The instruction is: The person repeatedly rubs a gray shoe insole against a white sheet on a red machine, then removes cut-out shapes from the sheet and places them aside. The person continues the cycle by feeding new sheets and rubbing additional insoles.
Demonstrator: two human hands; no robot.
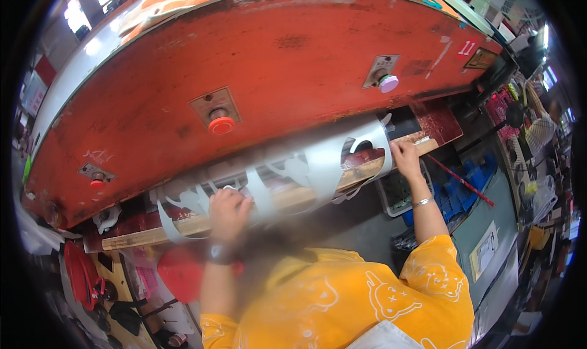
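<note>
A pale grey-white sheet point(326, 156) with large curved cut-outs lies under the front of the red machine and drapes over a wooden bar point(287, 198). My left hand point(227, 213) is on the left part of the sheet, its fingers curled around a strip of it. At the sheet's right edge, by the bar's right end, my right hand point(406, 159) is closed on the margin. The fingertips of both hands are partly hidden, and a haze blurs the area around the left one.
Above the sheet stands the machine's red front panel point(293, 62), with a red push button point(221, 123), a smaller red one point(98, 181) and a pale purple one point(387, 82). A clear bin point(391, 205) and blue crates point(461, 190) sit lower right; a red stool point(180, 269) stands lower left.
</note>
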